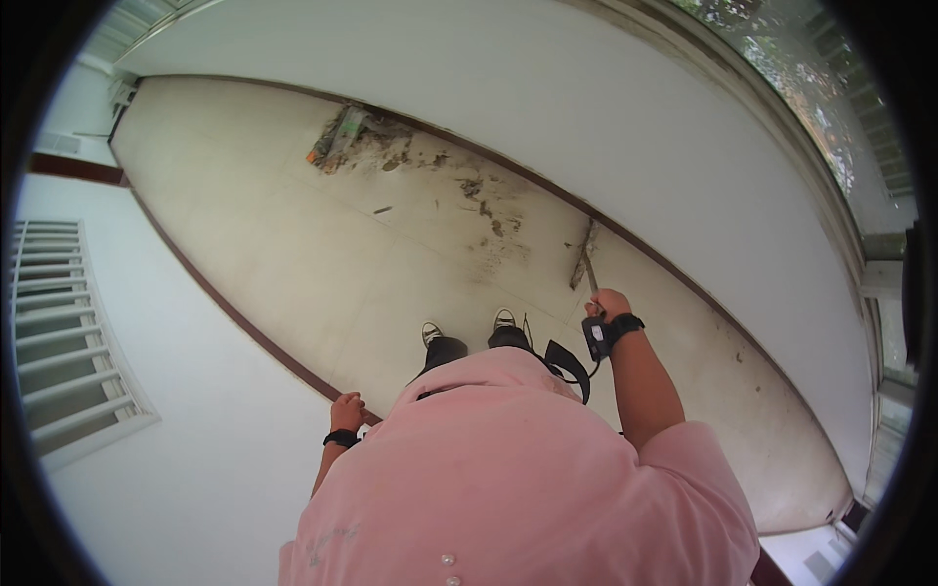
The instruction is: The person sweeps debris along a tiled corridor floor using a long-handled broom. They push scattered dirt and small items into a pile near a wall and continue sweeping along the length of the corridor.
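Note:
My right hand (607, 304) is closed on the handle of a long tool (591, 272), probably a mop or broom. Its narrow, dirty head (584, 253) rests on the pale floor beside the dark baseboard. My left hand (347, 412) hangs near the left wall with its fingers curled; nothing is seen in it. Dark dirt and debris (484, 209) lie scattered along the floor between the tool's head and a crumpled plastic bag or wrapper (341, 139) against the same wall. A small dark piece (382, 210) lies apart from them.
White walls with dark red baseboards (242, 333) line both sides of the narrow corridor. A barred window (69, 322) is in the left wall, and windows (791, 80) run above the right one. My shoes (504, 319) stand on the floor near the debris.

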`<action>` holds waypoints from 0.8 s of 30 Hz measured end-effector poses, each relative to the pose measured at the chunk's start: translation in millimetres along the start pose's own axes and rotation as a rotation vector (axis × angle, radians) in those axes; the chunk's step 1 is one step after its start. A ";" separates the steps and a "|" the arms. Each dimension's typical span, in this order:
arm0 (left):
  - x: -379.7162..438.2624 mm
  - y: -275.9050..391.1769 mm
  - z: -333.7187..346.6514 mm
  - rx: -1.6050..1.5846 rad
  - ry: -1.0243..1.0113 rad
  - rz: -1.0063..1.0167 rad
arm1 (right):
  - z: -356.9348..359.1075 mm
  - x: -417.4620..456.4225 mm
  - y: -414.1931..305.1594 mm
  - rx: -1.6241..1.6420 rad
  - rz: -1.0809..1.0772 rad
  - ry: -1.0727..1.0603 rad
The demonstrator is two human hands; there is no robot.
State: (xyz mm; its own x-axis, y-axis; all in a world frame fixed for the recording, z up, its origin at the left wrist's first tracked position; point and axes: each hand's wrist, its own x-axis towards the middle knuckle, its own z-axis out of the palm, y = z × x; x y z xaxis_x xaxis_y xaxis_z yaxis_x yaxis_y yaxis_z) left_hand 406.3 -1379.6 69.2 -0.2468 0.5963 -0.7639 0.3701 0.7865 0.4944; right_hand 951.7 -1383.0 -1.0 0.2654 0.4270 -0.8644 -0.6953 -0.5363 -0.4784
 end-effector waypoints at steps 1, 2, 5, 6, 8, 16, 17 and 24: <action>-3.0 -0.2 -1.0 0.026 0.009 0.025 | -6.0 37.9 9.5 -0.365 -0.325 -0.131; -4.8 4.7 1.7 0.058 -0.001 0.061 | -21.6 79.1 17.3 -0.724 -0.660 -0.241; -25.8 1.5 -3.3 0.144 0.030 0.097 | 23.6 109.8 15.9 -0.764 -0.652 -0.382; -35.9 -7.0 -6.5 0.147 0.075 0.067 | 66.9 93.3 12.8 -0.407 -0.308 -0.331; -43.1 -35.8 -10.0 0.073 0.111 0.007 | 130.5 47.7 -6.7 -0.030 0.069 -0.130; -1.5 -105.3 -1.1 0.188 0.056 0.100 | 113.5 -40.6 -23.8 -0.253 0.054 -0.095; -8.8 -83.3 -2.8 0.279 0.027 0.168 | 98.7 -53.2 -22.2 -0.286 0.038 -0.072; 12.9 -7.9 8.6 0.051 -0.029 0.027 | -2.8 -113.1 -15.5 -0.383 -0.027 0.138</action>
State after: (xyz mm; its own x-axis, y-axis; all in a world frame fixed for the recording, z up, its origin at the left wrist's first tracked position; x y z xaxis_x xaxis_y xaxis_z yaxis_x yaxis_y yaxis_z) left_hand 407.9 -1379.5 51.9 -0.2100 0.6119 -0.7625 0.4221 0.7602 0.4938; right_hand 934.3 -1425.0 103.8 0.3854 0.3570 -0.8509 -0.3946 -0.7698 -0.5017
